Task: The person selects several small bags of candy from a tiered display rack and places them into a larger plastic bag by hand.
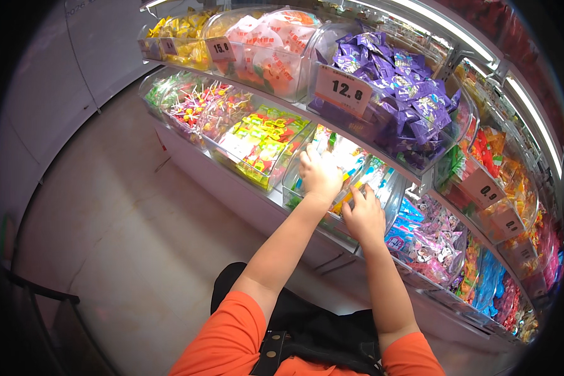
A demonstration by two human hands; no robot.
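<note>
My left hand (322, 175) reaches over the front of a clear plastic bin (285, 190) on the lower shelf. Its fingers are among the bright candy packets (332, 143), and glare hides whether they grip one. To the right, my right hand (365, 214) rests at the same row, fingers apart, touching or just above long candy packs with blue and yellow parts (384, 177). No held thing shows in it. Beside my left hand stands a bin of yellow-green candy packets (263, 141).
Overhanging my hands is an upper shelf with a bin of purple-wrapped candies (395, 80) and a price card (343, 90). Lollipops (199, 105) fill a bin at left. Blue and pink packets (432, 230) lie at right. A dark-framed object (47, 293) stands on the tiled floor (136, 244).
</note>
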